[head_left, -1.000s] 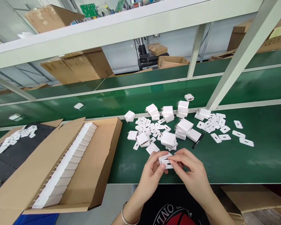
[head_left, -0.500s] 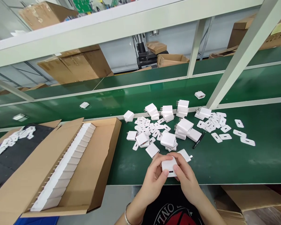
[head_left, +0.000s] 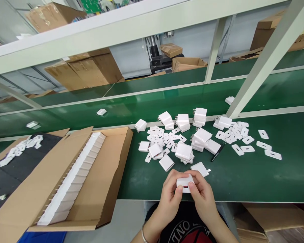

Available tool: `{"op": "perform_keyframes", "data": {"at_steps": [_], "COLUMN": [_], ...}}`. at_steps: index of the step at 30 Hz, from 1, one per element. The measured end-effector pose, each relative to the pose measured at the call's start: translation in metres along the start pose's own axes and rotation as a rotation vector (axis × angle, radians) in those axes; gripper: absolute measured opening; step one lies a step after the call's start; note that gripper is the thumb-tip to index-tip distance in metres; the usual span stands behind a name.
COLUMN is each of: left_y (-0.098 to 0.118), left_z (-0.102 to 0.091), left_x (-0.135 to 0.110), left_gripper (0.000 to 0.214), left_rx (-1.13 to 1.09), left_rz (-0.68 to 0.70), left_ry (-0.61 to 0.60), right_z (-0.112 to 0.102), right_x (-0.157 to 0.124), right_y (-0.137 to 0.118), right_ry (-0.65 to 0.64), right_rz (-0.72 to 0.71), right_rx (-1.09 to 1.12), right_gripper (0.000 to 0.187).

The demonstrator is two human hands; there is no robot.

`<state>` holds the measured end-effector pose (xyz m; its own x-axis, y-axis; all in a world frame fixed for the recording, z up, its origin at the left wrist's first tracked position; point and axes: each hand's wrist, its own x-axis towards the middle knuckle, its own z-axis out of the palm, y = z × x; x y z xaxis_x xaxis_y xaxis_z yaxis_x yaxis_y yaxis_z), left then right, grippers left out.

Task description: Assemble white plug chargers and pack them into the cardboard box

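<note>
My left hand [head_left: 170,195] and my right hand [head_left: 202,194] together hold one white charger block [head_left: 184,184] over the near edge of the green table [head_left: 243,179]. Its port face points toward me. Just beyond my fingers lie two more white chargers [head_left: 200,168], and behind them a heap of chargers [head_left: 184,152] and several small flat white labels [head_left: 164,136]. A black pen [head_left: 218,152] lies to the right of the heap.
An open cardboard box [head_left: 108,175] at the left holds a row of white chargers [head_left: 73,179]. A green conveyor [head_left: 147,106] behind carries single chargers. Slanted white frame post [head_left: 263,60] rises at right. More labels [head_left: 264,145] are scattered right. A black mat [head_left: 12,168] lies far left.
Both hands drew back toward me with the charger and turned it so its port face shows. The loose chargers on the conveyor drifted to the right.
</note>
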<state>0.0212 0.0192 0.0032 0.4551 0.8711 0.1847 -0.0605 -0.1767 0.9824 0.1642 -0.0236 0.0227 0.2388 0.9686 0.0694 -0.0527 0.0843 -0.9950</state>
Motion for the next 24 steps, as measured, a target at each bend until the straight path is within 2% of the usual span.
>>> {"op": "perform_keyframes", "data": {"at_steps": [5,8,15,20,24], "left_y": [0.0,0.001,0.0,-0.015,-0.024], "left_z": [-0.002,-0.004,-0.003,-0.006,-0.011], "left_x": [-0.007,-0.009,-0.01,-0.009,-0.005], "left_gripper": [0.036,0.04,0.039,0.042,0.041], "left_rx": [-0.035,-0.052,-0.032,0.03,-0.056], "left_rz": [-0.128,-0.157,-0.142,-0.115,-0.044], "left_ry": [0.022,0.027,0.028,0.031,0.056], "right_z": [0.003,0.005,0.008,0.008,0.007], "right_x": [-0.002,-0.003,-0.005,-0.006,-0.006], "right_y": [0.005,0.009,0.012,0.022,0.03], "right_ry": [-0.072,-0.078,-0.046,-0.054,-0.065], "right_rz": [0.046,0.084,0.103,0.084,0.059], "right_rx": [-0.006,0.015,0.04,0.008,-0.034], "right_gripper": [0.044,0.044,0.05,0.047,0.044]}}
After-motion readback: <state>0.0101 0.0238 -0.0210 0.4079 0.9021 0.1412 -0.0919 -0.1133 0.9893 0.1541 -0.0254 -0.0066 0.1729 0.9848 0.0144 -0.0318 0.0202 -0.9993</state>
